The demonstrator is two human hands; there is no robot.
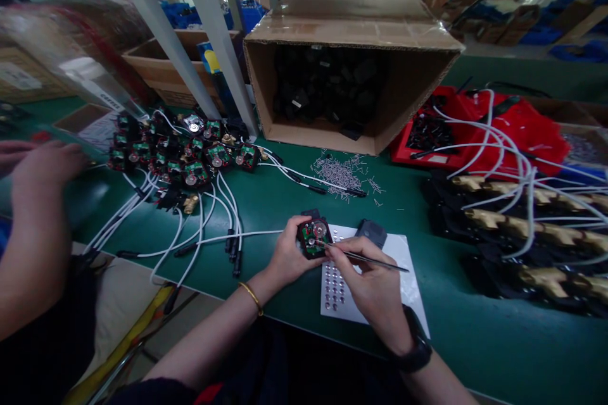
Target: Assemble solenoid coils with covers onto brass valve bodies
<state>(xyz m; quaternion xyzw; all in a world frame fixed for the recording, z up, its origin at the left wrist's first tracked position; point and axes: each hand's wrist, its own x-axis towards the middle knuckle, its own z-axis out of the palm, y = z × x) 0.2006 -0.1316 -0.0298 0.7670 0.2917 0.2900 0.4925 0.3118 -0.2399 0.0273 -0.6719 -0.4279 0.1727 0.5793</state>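
My left hand (289, 254) is closed around a black housing with a green circuit board (310, 245) in it. A white cable (256, 234) runs from this unit off to the left. In my right hand (373, 278) is a pair of thin metal tweezers (370, 259), pinched between thumb and fingers. Their tip meets the board near a small round silvery part. Under my right hand lies a white sheet (411, 272) with rows of small silvery discs (334, 288). A dark grey cover (372, 232) rests at the sheet's far edge.
Similar board units (171, 155) with white cables are massed at left, near a co-worker's hand (52, 164). A pile of screws (339, 174) lies ahead, before a cardboard box (327, 139) of black parts. Brass-fitted units (532, 221) and a red bin (403, 149) stand at right.
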